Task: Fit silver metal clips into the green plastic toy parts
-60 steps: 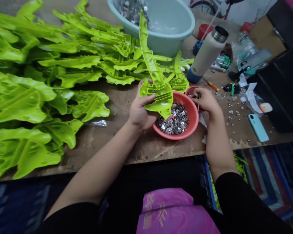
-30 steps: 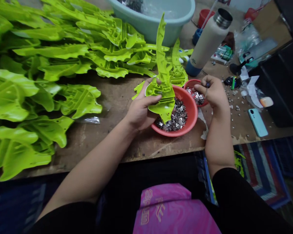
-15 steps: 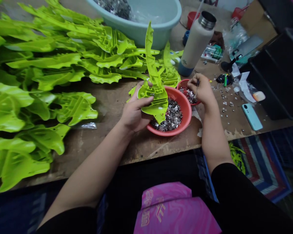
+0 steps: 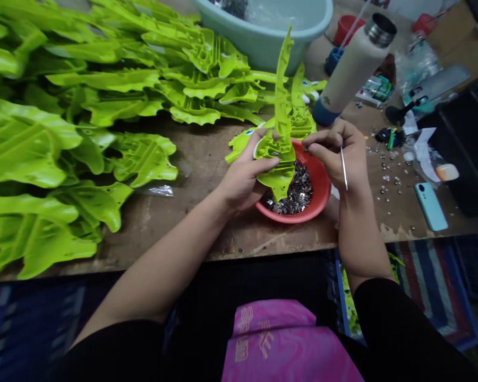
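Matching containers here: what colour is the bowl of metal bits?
The bowl is coral red, best seen in the head view.

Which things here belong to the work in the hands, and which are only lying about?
Belonging to the work: left hand holding green plastic part; right hand holding thin metal pick; red bowl of metal clips; stacked green parts.

Lying about: water bottle; phone.
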`<state>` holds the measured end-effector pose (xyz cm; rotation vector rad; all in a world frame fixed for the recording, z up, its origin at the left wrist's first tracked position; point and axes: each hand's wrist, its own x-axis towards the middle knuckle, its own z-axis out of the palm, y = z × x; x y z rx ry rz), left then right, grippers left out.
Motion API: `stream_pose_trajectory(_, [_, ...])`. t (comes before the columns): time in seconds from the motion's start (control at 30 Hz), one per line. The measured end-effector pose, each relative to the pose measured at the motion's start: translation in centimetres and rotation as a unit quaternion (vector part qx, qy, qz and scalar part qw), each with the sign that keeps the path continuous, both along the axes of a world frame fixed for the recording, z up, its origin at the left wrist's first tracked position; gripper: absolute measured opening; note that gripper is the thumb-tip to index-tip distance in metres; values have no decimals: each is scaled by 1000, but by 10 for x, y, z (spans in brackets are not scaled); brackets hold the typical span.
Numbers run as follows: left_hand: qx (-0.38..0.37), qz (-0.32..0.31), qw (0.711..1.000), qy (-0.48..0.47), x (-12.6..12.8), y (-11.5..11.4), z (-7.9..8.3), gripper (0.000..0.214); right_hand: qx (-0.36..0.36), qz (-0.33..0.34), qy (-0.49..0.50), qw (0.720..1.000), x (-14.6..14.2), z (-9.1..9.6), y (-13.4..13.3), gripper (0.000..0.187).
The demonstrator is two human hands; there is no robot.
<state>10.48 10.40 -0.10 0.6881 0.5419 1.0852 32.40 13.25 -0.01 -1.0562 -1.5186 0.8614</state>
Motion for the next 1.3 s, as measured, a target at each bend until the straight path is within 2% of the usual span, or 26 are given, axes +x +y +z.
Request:
stream_pose_trajectory(0.13, [27,-21,999,12,0,-1,-2,61,60,5,2,998,-27,-2,-16,62])
stream_pose_trajectory(0.23, [34,-22,999,13,-1,-2,-5,59,70,-19,-10,997,-39,-4,-23,57])
stream_pose_trajectory(0.4, [34,-23,999,8,0,-2,-8,60,83,-1,-4,997,-45,1,-30,56])
stream_pose_trajectory(0.53, [12,-40,999,16,-3,0,-2,60,157,-1,-22,987,-42,5,-30,50])
stream_pose_trajectory(0.67, [-25,-139,990,9,-14,4,5,60,304,29,-65,950,-37,10,-27,39])
stream_pose_trajectory(0.77, [-19,-215,976,17,-22,6,7,56,354,55,-102,928,-35,16,-26,37])
stream_pose_trajectory(0.83, [-12,-242,970,30,-24,6,6,53,365,74,-102,922,-36,17,-24,36])
stream_pose_trajectory(0.93, [-6,-250,968,38,-25,5,4,52,384,100,-96,913,-38,15,-22,33])
stream_pose_trajectory(1.03, [-8,-246,968,42,-26,6,1,47,368,113,-88,919,-38,15,-24,36])
stream_pose_trajectory(1.17, [5,-264,964,28,-27,8,-3,46,322,99,-116,934,-36,18,-30,40])
stream_pose_trajectory(1.3, [-6,-262,964,37,-27,10,-3,41,328,138,-109,928,-35,20,-32,36])
